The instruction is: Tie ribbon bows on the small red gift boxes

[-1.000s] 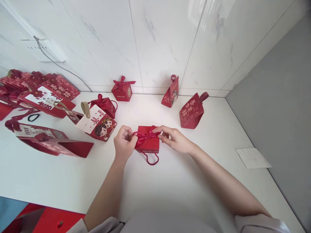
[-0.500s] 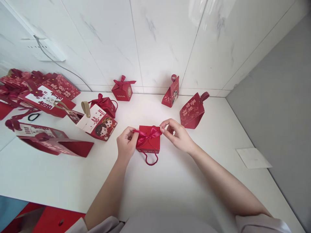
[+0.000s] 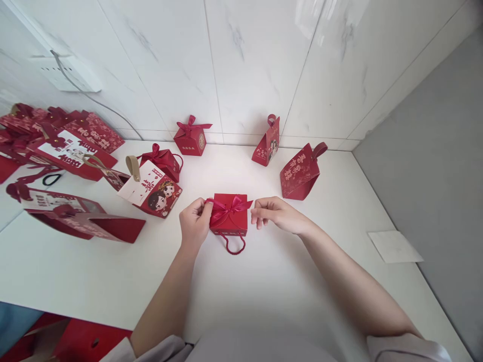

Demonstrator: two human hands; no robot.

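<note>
The left hand point(image 3: 194, 223) is closed in a pinch of thumb and fingers on the left end of a glossy dark-red ribbon point(image 3: 231, 207), at the left edge of a small red card gift box point(image 3: 234, 223). The box rests on a smooth white tabletop point(image 3: 264, 286), immediately right of that grip, the ribbon tied in a bow across its top. A twisted dark-red cord handle point(image 3: 234, 252) hangs from its near side, below and right of the pinch. The right hand point(image 3: 277, 215) is loosely curled, grips nothing visible, and sits just beside the bow's right tail, apart from it. Left of the left grip lies a red-and-white card box printed with two cartoon figures point(image 3: 164, 196); beyond the grip, near the wall, stands a red faceted card box with a ribbon bow point(image 3: 191, 144). Past the right hand stand a small red triangular card box point(image 3: 267, 146) and, nearer to it, a larger red triangular card box with a strap loop point(image 3: 300, 173), both upright.
</note>
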